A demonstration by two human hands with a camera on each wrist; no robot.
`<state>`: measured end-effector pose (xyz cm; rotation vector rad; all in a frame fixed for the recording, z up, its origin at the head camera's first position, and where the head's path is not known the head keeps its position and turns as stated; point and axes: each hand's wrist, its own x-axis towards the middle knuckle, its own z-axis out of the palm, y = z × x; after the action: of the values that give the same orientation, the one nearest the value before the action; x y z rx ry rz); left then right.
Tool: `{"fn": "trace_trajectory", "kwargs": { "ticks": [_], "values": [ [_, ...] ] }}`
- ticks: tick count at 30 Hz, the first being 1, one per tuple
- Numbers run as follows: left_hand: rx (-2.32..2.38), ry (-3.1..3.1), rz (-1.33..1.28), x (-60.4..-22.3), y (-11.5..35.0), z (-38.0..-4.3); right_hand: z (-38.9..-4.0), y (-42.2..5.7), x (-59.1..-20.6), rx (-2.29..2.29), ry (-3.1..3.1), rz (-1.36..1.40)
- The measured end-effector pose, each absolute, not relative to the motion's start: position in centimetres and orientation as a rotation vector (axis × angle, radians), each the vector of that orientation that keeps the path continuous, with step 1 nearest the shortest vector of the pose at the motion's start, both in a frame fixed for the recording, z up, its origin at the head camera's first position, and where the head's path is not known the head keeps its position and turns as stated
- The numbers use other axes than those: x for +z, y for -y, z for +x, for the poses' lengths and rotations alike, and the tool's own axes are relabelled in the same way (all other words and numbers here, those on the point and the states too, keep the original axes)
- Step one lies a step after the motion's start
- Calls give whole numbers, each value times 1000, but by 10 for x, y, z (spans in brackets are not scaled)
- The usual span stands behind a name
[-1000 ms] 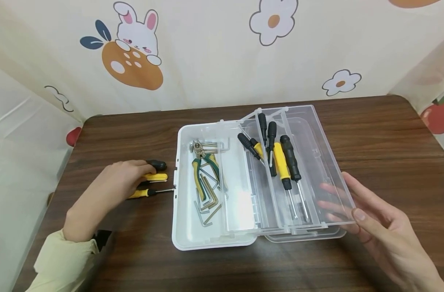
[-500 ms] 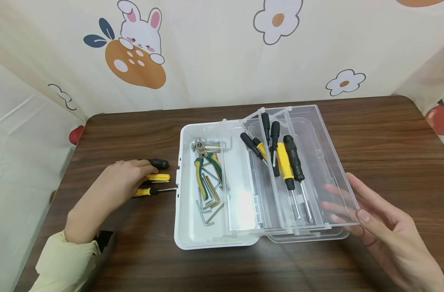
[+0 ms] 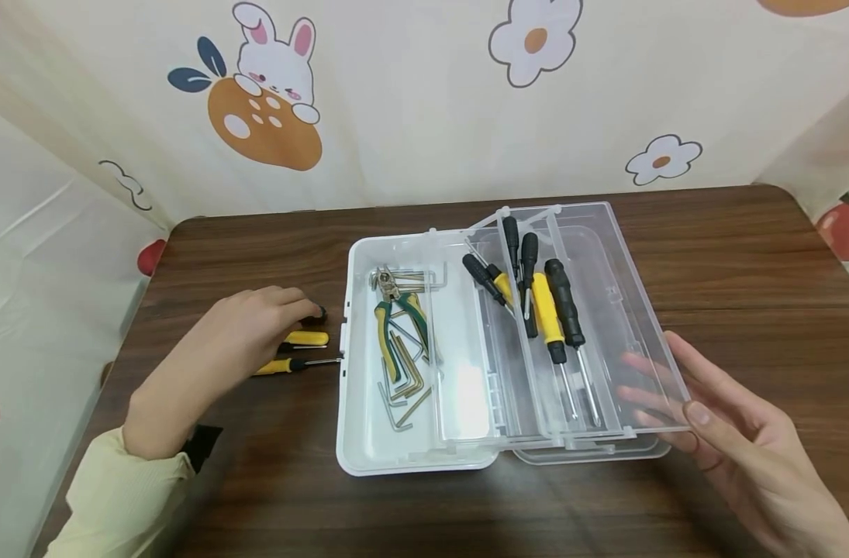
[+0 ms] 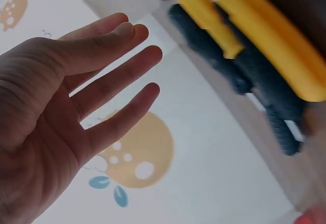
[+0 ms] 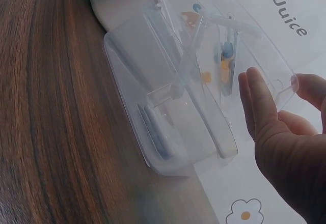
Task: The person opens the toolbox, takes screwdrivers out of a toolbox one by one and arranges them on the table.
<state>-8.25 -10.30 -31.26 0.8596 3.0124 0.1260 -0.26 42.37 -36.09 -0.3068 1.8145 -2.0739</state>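
Black handle (image 3: 319, 315) mostly hidden by left grip (image 3: 260, 322), right grip (image 3: 752, 442) pinching tray (image 3: 625, 310)

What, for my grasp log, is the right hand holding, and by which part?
The right hand holds the upper clear tray by its near right corner.

Clear glossy plastic tray (image 3: 609, 271), shiny metal hex keys (image 3: 406, 364), wood-grained tabletop (image 3: 291, 488)

Head view: bright, even illumination; glare whitens part of the white case (image 3: 363, 443); soft shadow darkens the bench (image 3: 257, 504) toward its near edge. Wrist views: dimmer; left-wrist tool handles (image 4: 275, 36) blurred.
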Motion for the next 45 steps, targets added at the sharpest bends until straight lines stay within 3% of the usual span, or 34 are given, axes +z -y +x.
{"fn": "trace_trajectory", "kwargs": {
  "ticks": [27,35,45],
  "values": [
    [5,-2887,1365,-254,4,-123,-2,-424,-362,-2117,-1775,-278],
    [-20,-2825,1538,-251,-18,-132,-6,-422,-371,-2335,-1431,-509],
    [-129,-2729,1517,-251,-52,-147,-5,-421,-370,-2351,-1407,-499]
  ]
}}
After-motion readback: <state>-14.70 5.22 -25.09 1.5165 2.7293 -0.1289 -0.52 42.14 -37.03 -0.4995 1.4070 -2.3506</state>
